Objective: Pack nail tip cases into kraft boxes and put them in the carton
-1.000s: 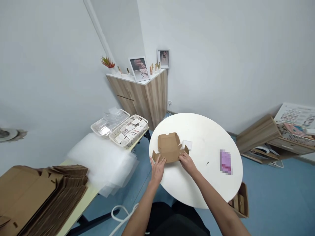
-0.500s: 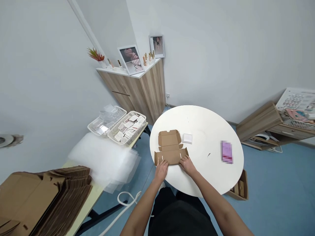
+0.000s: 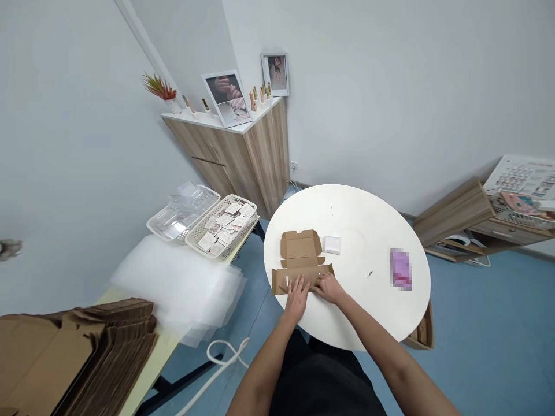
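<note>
A brown cardboard box blank (image 3: 299,245), partly folded, lies on the white round table (image 3: 377,219). My left hand (image 3: 297,296) rests on its near panel with the fingers spread flat. Beside it my right hand (image 3: 328,287) has its fingers curled in against the near panel's right part, gripping the card there; the fingertips are partly hidden. Small side flaps stand up at the ends of the near panel. Just right of the blank sits a small white square pack (image 3: 332,245), which neither hand touches.
A blurred-out purple packet (image 3: 401,269) is on the table's right side. On the left side table are stacked flat cardboard boxes (image 3: 108,358), translucent sheets (image 3: 177,283), a basket of small packets (image 3: 225,228) and a clear-plastic-filled basket (image 3: 184,211). An open carton (image 3: 422,332) stands below.
My left hand has slid right and forward onto the near panel, closer to my right hand. The right hand's fingers have curled inward. The near panel's edge appears bent upward.
</note>
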Demonstrator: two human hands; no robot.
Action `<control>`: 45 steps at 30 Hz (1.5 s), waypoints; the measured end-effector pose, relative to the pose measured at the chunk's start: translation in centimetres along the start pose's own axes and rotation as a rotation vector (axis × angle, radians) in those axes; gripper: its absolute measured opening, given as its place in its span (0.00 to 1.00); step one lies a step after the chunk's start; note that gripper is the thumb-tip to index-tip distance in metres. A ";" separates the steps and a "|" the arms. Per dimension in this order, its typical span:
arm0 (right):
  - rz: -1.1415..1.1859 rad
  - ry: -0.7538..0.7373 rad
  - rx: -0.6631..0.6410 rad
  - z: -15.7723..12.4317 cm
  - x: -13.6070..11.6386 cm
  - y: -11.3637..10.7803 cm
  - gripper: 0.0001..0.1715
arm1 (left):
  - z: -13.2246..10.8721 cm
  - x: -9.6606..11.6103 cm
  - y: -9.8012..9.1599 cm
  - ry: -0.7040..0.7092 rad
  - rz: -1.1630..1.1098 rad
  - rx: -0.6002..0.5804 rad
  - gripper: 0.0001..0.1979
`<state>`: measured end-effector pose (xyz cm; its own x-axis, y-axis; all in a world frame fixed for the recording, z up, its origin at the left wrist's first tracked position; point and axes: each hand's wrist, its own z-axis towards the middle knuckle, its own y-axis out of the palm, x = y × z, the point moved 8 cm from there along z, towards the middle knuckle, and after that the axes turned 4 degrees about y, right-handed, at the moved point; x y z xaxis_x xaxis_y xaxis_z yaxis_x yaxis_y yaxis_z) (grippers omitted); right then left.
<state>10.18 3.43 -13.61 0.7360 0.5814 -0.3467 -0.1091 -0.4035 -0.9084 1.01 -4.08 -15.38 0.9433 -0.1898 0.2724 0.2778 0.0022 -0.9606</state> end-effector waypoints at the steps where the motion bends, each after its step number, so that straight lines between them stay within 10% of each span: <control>1: 0.038 0.047 0.029 0.5 0.5 -0.7 0.16 | 0.0 -0.1 0.1 -0.002 0.002 0.004 0.24; 7: 0.307 0.479 0.250 4.5 5.5 -4.8 0.12 | 0.1 -0.1 0.4 -0.017 -0.031 0.045 0.25; 14: 0.582 0.791 0.116 7.7 8.0 -3.2 0.21 | 0.5 -1.0 0.8 -0.054 -0.186 0.050 0.19; 28: 0.510 0.724 0.025 6.7 8.1 -3.4 0.13 | 2.7 -0.5 -2.7 0.137 -0.064 -0.020 0.10; 35: 0.511 0.697 0.022 5.5 7.9 -2.9 0.14 | 5.5 -2.5 -3.8 0.004 0.094 -0.093 0.55; 45: 0.655 0.618 0.248 2.5 7.0 -4.1 0.17 | 5.5 -3.2 -1.4 -0.039 0.063 -0.221 0.59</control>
<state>14.11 10.97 -12.92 0.6946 -0.2167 -0.6860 -0.7149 -0.3144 -0.6245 -1.43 1.96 -14.63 0.9650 -0.1582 0.2091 0.1754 -0.2033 -0.9633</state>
